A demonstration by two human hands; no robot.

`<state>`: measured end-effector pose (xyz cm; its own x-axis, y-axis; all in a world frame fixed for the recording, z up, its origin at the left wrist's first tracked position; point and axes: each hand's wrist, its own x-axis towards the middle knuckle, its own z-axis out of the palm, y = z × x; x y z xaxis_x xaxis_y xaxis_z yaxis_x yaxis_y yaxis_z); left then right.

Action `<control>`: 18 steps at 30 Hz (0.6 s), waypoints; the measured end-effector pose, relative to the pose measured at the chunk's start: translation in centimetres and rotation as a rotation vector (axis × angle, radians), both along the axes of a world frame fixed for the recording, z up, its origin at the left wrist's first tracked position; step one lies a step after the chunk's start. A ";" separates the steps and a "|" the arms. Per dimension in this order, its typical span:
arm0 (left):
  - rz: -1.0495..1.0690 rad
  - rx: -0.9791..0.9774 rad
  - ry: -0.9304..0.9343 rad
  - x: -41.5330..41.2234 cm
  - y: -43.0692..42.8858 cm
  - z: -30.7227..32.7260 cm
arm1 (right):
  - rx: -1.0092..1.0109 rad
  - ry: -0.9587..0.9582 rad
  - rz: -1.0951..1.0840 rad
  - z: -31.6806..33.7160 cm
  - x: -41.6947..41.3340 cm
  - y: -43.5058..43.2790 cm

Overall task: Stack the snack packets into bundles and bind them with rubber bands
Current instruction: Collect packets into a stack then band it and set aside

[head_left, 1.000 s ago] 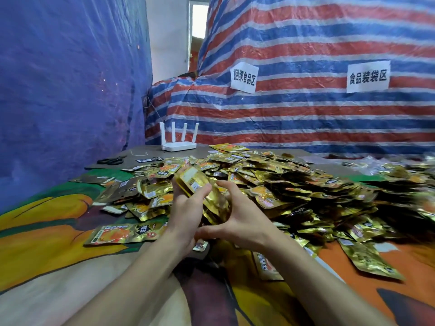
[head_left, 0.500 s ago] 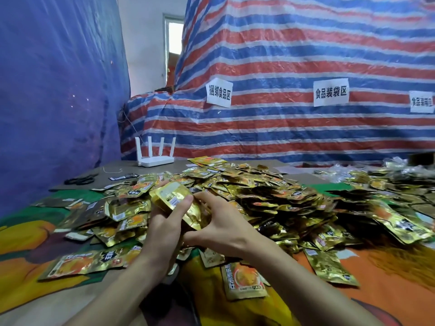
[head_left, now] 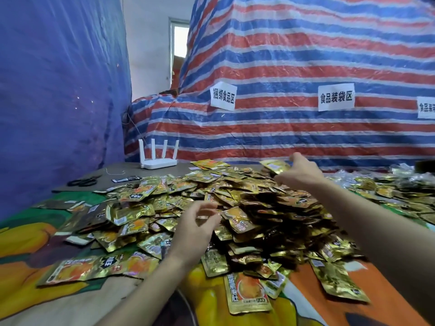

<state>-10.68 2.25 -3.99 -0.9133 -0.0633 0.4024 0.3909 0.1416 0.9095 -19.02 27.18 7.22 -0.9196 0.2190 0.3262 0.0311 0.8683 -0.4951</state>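
I am looking over a table under a printed cloth (head_left: 28, 245) in orange and green. A blue tarp (head_left: 58, 78) hangs on the left, and a striped tarp (head_left: 306, 55) in red, blue and white fills the back, with two paper signs (head_left: 223, 97) (head_left: 336, 97) stuck to it. Between the tarps I see a pale wall and a bright window (head_left: 180, 38). At the far left of the table stand a white router (head_left: 160, 160) with four aerials and, nearer me, a pair of scissors (head_left: 82, 182).

A wide heap of snack packets (head_left: 259, 208) covers the middle of the table, with loose ones spilling toward me.

My right hand (head_left: 299, 175) is stretched out to the far edge of the heap, thumb and fingers curled round a gold packet (head_left: 275, 166) held just above the pile. My left hand (head_left: 195, 228) hangs over the near side of the heap, fingers loosely curved, thumb close to the forefinger; I cannot tell whether it pinches anything.
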 end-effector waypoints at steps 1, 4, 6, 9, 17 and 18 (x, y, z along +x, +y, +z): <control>0.034 -0.069 0.036 0.2 -0.5 -0.6 | 0.010 -0.026 -0.049 -0.5 -0.6 0.9; 0.141 -0.235 0.124 0.2 -1.8 -1.0 | 0.133 -0.168 -0.098 -2.9 -2.2 2.6; 0.193 -0.286 0.165 -0.1 -2.2 -0.7 | 0.233 -0.235 -0.115 -3.8 -2.6 3.1; 0.226 -0.369 0.168 -0.2 -2.3 -0.5 | 0.283 -0.277 -0.115 -3.4 -2.4 2.8; 0.374 -0.651 0.084 -1.7 -5.5 1.2 | 0.428 0.176 0.071 -1.4 1.5 -7.7; 0.413 -0.725 0.049 -2.1 -6.6 1.5 | 0.428 0.174 0.141 -1.6 1.7 -9.4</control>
